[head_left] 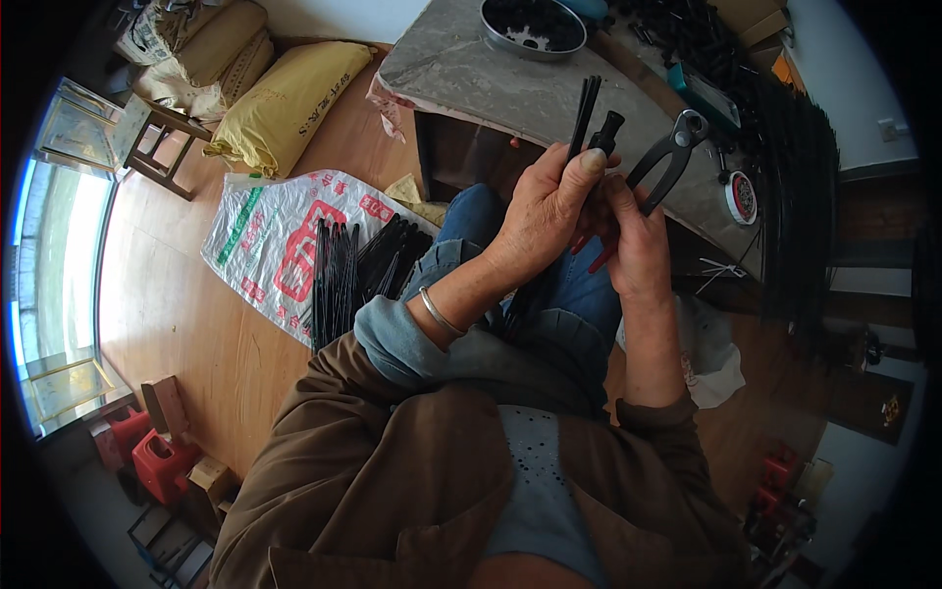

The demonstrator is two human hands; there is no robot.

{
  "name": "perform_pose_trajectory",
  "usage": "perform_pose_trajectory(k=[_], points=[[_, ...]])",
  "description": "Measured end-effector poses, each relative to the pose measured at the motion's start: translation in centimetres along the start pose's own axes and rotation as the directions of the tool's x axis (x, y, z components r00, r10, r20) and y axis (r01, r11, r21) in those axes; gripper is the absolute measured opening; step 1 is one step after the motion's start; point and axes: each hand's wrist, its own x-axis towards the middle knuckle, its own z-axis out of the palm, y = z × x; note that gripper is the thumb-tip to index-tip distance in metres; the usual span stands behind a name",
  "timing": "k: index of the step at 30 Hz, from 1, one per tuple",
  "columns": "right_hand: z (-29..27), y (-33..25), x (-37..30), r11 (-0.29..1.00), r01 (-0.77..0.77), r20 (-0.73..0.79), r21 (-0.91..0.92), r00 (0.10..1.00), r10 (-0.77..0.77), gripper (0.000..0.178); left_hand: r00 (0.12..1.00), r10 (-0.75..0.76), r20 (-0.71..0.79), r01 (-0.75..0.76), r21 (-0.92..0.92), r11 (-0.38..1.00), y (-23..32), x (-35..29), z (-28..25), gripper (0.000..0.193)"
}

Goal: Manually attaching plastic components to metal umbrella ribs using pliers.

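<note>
My left hand (542,211) is closed around several thin black rods (587,108), which stick up past the thumb. Beside that thumb stands a short black cylindrical fitting (609,128) with a narrower neck; its lower part is hidden by the fingers. My right hand (640,240) grips a pair of pincers (675,149) with dark metal arms and red handle ends, their head pointing up and to the right. Both hands are close together above my lap, in front of the table edge. More black rods (339,275) lie in bunches on a white printed sack (260,231) to the left.
On the grey table (442,69) are a metal bowl (535,52) of black parts, a heap of black pieces (677,34), a green box (702,98) and a round tin (743,196). Long black strands (800,216) hang at right. A full yellow sack (289,103) and wooden stool (162,123) stand left.
</note>
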Motion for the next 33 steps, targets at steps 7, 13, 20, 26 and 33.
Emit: perform_pose_trajectory(k=[7,13,20,26,33], points=[[-0.2,0.2,-0.1,1.0,0.009,0.002,-0.008,1.0,-0.009,0.028,1.0,-0.007,0.002,0.007,0.078,0.997,0.1,-0.1,0.0,0.049],[0.0,0.2,-0.2,0.998,0.038,-0.028,-0.045,0.999,-0.039,0.028,1.0,-0.017,-0.004,0.017,-0.022,1.0,-0.1,-0.1,0.1,0.04],[0.3,0.2,-0.6,0.858,0.276,-0.082,-0.434,0.936,-0.342,0.025,0.995,-0.058,0.077,0.052,0.084,0.995,0.3,0.0,-0.3,0.054],[0.1,-1.4,-1.2,0.815,0.227,-0.001,-0.534,0.963,-0.269,0.022,0.983,-0.092,0.156,0.084,0.059,0.995,1.2,-0.1,-1.0,0.061],[-1.9,-7.1,-5.9,0.842,-0.289,0.189,-0.456,0.893,0.409,0.025,0.983,-0.164,0.081,0.159,0.056,0.986,0.8,0.5,-2.4,0.065]])
